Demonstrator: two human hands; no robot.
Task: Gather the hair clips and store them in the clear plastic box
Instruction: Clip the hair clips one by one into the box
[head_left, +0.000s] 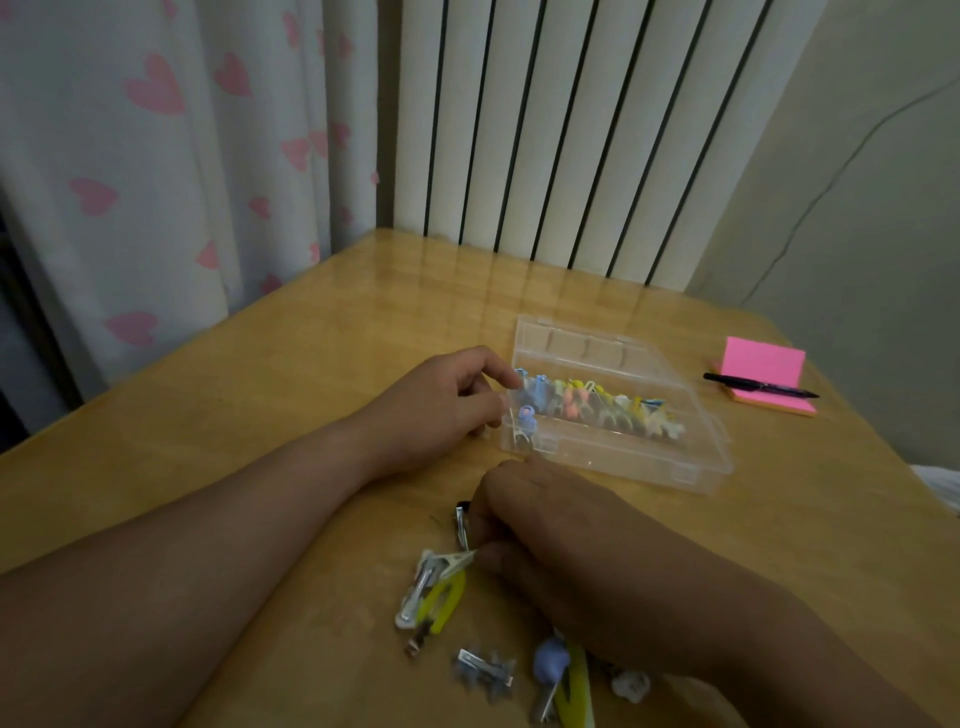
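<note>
Looking down through the head camera, I see the left hand (441, 410) with its fingers curled around the near end of the clear plastic box (623, 457). The finger and thumb hold that end wall. Just past the fingertips, inside the box, a row of clips (597, 405) in blue, pink, yellow and white stands side by side. The box lid is open and leans back, away from the hand.

My view of the right hand (550, 530) shows it closer to the camera, just beside the front edge of the box. Its fingers are curled and they pinch a silver clip (461, 525), which sticks out from the fingertips.

Right below those fingertips lies a yellow clip (447, 597) with a white clip (423, 582) on top of it. A blue clip (550, 660) lies by the wrist.

Far beyond the right hand, past the box, a pen (758, 387) lies on pink sticky notes (761, 364). Everything sits on a wooden table (311, 332).
</note>
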